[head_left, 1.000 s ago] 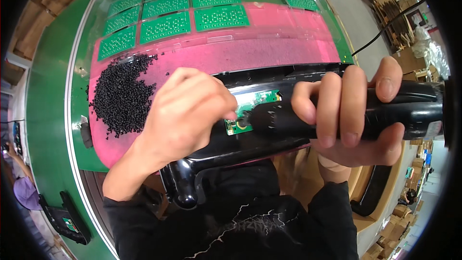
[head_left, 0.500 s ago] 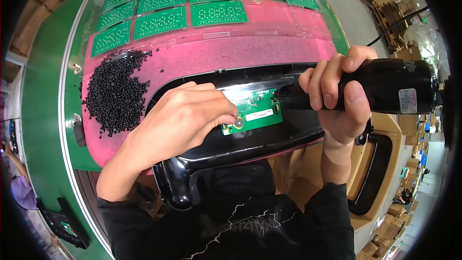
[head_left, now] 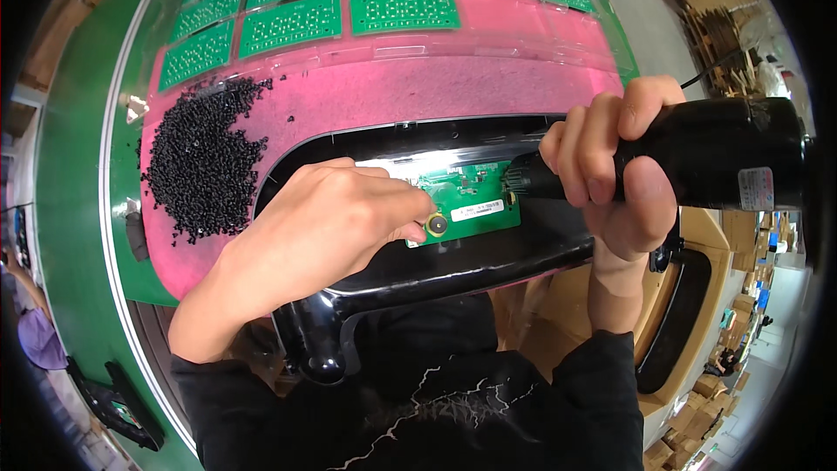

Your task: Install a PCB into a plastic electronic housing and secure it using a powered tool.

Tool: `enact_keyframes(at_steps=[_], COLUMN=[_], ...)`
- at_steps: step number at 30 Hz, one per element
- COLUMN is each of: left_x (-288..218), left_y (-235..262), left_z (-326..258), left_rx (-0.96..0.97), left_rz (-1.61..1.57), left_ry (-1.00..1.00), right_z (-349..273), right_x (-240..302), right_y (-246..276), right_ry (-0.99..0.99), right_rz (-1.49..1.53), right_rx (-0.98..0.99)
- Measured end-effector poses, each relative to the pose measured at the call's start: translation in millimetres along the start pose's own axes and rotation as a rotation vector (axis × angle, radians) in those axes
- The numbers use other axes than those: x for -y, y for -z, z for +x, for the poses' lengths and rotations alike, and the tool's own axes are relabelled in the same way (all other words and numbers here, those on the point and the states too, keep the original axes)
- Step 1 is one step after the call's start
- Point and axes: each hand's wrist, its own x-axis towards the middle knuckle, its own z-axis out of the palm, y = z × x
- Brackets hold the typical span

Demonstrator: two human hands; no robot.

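A: Head view, looking down. What do the hands have?

B: The left hand (head_left: 327, 227) lies curled on a small green board (head_left: 466, 201), fingertips pressing its near left corner beside a round metal part (head_left: 435, 225). Whether anything is pinched under the fingers, I cannot tell. The right hand (head_left: 615, 179) is clamped round a thick black driver (head_left: 706, 161), whose nose meets the board's right edge.

A: Where does the board sit?

B: Inside a glossy black housing (head_left: 418, 275) that curves across the middle, its near rim just above the person's dark sleeves.

A: And around it?

B: The housing rests on a pink mat (head_left: 418, 92). A heap of black pellets (head_left: 200, 157) lies at the mat's left, just beside the housing's left end. Rows of green panels (head_left: 401, 9) line the far edge, well apart from the hands. Bare pink shows between housing and panels. A green strip (head_left: 74, 174) runs down the left edge
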Motion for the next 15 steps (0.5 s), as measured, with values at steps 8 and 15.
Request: enact_keyframes(at_steps=[8, 15], left_x=[2, 0], left_y=[-1, 1], left_z=[-3, -1], left_rx=[0.035, -0.069], left_rz=[0.031, -0.173], left_ry=[0.04, -0.003], right_z=[-6, -17], right_x=[-6, 13], right_y=[-8, -21], right_ry=[0.007, 0.26], right_rz=[-0.022, 0.223], right_rx=[-0.082, 0.074])
